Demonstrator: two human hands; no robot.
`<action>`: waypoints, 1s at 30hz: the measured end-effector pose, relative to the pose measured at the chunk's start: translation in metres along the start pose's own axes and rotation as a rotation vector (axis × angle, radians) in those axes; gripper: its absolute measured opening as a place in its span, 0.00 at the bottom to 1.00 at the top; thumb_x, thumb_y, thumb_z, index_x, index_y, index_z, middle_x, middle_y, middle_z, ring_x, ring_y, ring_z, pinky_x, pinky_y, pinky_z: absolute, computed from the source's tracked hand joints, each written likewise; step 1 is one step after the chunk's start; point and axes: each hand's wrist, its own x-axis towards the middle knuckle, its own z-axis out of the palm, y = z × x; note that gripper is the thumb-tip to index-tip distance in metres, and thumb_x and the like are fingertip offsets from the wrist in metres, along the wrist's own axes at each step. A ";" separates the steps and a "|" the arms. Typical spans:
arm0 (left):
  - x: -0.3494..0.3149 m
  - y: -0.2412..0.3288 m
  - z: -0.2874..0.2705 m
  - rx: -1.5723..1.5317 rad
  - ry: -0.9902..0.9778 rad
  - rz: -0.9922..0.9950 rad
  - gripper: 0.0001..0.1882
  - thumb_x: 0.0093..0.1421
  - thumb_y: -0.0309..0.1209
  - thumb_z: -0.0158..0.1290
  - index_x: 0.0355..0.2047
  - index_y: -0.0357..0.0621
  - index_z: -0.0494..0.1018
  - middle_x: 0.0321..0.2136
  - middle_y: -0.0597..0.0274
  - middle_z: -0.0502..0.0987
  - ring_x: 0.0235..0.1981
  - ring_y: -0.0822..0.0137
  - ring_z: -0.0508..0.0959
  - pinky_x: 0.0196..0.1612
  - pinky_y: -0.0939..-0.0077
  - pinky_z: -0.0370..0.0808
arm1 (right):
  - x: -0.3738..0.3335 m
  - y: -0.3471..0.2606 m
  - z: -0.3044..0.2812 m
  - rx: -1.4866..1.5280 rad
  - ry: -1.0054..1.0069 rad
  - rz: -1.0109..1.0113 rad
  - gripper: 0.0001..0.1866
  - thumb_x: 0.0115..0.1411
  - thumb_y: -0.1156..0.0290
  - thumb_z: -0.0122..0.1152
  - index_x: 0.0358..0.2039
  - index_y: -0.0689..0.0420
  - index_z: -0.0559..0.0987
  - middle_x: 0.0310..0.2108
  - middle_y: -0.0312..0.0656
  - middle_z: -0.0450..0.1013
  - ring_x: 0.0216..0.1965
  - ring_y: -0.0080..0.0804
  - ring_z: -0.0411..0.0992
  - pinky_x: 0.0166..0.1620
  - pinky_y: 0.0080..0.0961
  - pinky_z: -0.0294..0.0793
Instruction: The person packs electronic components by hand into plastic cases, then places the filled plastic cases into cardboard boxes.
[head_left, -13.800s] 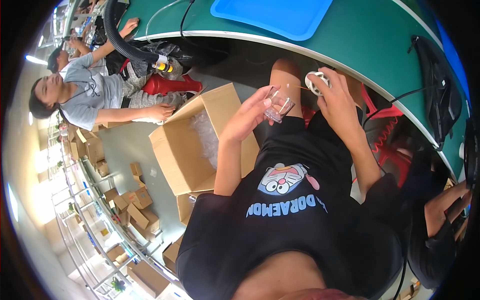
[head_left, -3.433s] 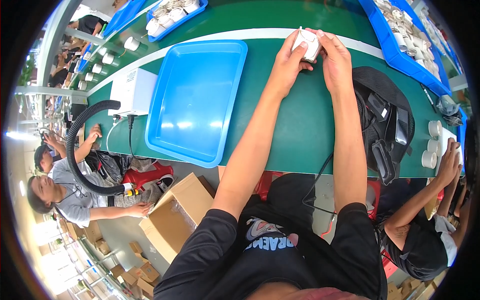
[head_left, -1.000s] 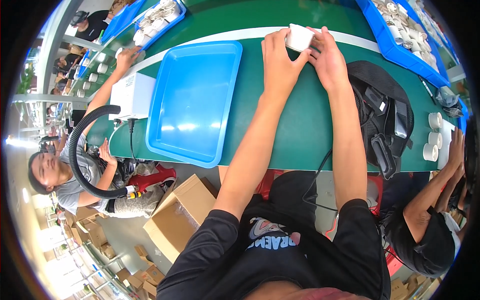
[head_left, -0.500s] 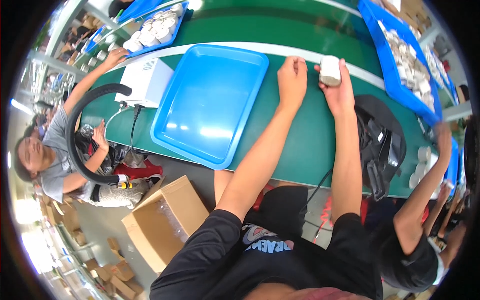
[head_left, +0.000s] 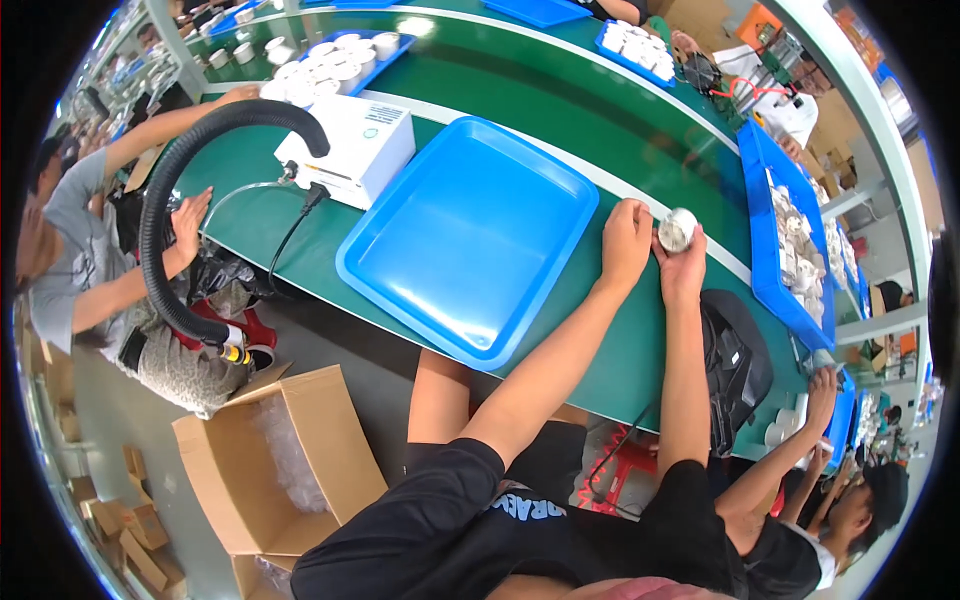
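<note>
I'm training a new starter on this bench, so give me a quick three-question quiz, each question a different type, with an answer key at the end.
1. Which hand of the camera wearer holds the white round part?
2. True or false: the blue tray lies to the left of the black bag.
3. Fill in the blank: inside the open cardboard box there is some ____.

Key:
1. The right hand.
2. True.
3. Clear plastic.
</note>
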 end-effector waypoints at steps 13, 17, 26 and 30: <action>-0.016 0.010 0.010 0.129 -0.206 0.084 0.05 0.59 0.27 0.55 0.33 0.39 0.73 0.29 0.56 0.75 0.25 0.62 0.77 0.30 0.68 0.74 | 0.113 0.030 0.025 -1.016 0.240 -0.618 0.26 0.54 0.65 0.72 0.47 0.61 0.69 0.42 0.53 0.76 0.41 0.41 0.77 0.46 0.31 0.76; -0.015 0.007 0.007 0.227 -0.233 0.107 0.06 0.59 0.27 0.56 0.36 0.39 0.72 0.29 0.57 0.74 0.25 0.62 0.77 0.30 0.67 0.74 | 0.110 0.035 0.037 -0.760 0.160 -0.698 0.26 0.56 0.67 0.71 0.50 0.62 0.69 0.45 0.51 0.73 0.45 0.38 0.75 0.48 0.31 0.75; -0.012 0.002 0.012 0.234 -0.350 0.095 0.11 0.58 0.22 0.53 0.42 0.35 0.70 0.33 0.56 0.73 0.26 0.68 0.74 0.30 0.73 0.73 | 0.126 0.025 0.026 -1.030 0.258 -0.751 0.29 0.54 0.65 0.68 0.52 0.65 0.68 0.50 0.58 0.69 0.49 0.59 0.70 0.50 0.42 0.72; -0.008 -0.004 0.009 0.187 -0.423 0.086 0.10 0.59 0.25 0.56 0.40 0.36 0.71 0.31 0.60 0.77 0.27 0.73 0.75 0.30 0.77 0.73 | 0.134 0.037 0.022 -1.065 0.285 -0.729 0.34 0.53 0.68 0.66 0.58 0.65 0.64 0.53 0.61 0.68 0.52 0.59 0.69 0.54 0.42 0.71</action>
